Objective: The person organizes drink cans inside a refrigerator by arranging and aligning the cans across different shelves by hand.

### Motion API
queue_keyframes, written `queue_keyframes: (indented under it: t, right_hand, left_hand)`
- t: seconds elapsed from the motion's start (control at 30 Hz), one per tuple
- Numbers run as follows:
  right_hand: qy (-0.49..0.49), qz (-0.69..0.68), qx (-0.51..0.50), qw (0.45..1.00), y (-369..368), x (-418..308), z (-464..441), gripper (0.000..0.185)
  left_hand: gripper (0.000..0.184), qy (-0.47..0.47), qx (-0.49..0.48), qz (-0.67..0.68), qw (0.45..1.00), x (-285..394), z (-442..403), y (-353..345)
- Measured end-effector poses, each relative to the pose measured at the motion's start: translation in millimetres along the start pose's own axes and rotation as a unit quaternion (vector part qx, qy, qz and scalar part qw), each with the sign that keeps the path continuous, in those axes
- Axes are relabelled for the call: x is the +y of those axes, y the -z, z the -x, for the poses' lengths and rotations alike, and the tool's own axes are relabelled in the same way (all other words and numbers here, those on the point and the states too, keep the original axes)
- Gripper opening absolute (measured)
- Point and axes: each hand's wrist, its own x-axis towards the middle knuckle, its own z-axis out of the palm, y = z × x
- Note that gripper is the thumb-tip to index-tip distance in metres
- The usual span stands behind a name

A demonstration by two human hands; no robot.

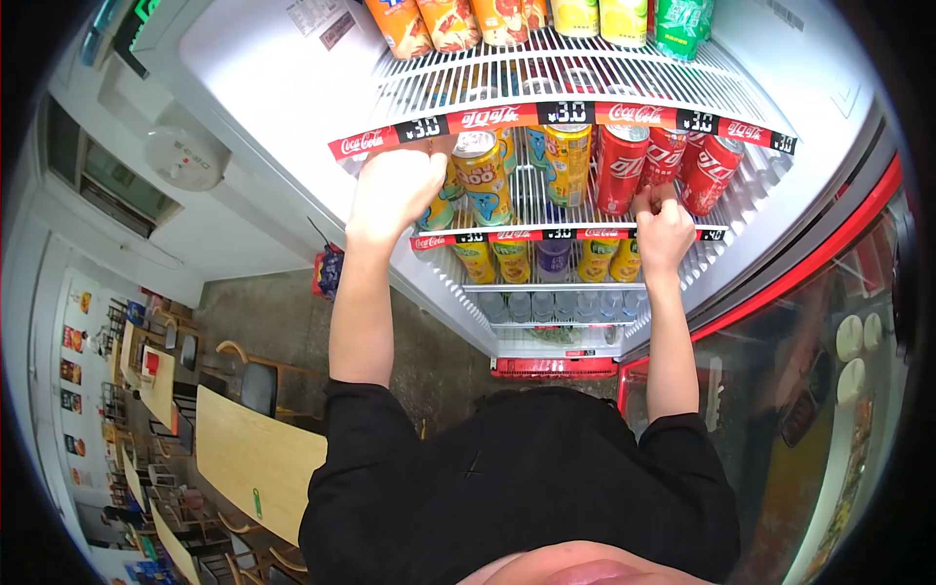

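Both of my arms reach into a drinks fridge. My left hand [395, 192] is closed just under the left part of the upper price strip [502, 116], beside a yellow can [485, 180] with a blue cartoon figure. Its fingertips are hidden, so what they grip does not show. My right hand [666, 231], also closed, is at the front edge of the second shelf, by the lower price strip [522, 235]. Its curled fingers cover the base of a middle red Coca-Cola can [665, 156]. More red cans stand on either side, a left one [620, 174] and a right one [712, 175].
Orange cans [450, 21], yellow-green cans [622, 21] and a green can [682, 29] stand on the top wire shelf [419, 93]. Bottles [554, 261] fill lower shelves. The open glass door [770, 419] is at right. Wooden tables [258, 453] and chairs [258, 375] stand at left.
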Motion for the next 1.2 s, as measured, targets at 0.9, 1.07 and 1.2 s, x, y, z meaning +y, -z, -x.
queue_keyframes:
  t: [0.9,1.07,1.2]
  right_hand:
    - [0.014,-0.006,0.019,1.0,-7.3,7.7,1.2,0.018]
    - [0.005,-0.006,0.01,1.0,-5.0,4.9,0.3,0.017]
    - [-0.001,-0.015,0.005,1.0,-2.6,1.4,-0.3,0.017]
  left_hand:
    - [0.051,0.042,0.02,0.158,0.986,15.1,-74.6,-32.7]
    - [0.051,0.043,0.021,0.17,0.984,14.4,-76.3,-32.0]
    - [0.051,0.043,0.018,0.177,0.983,12.6,-73.1,-32.6]
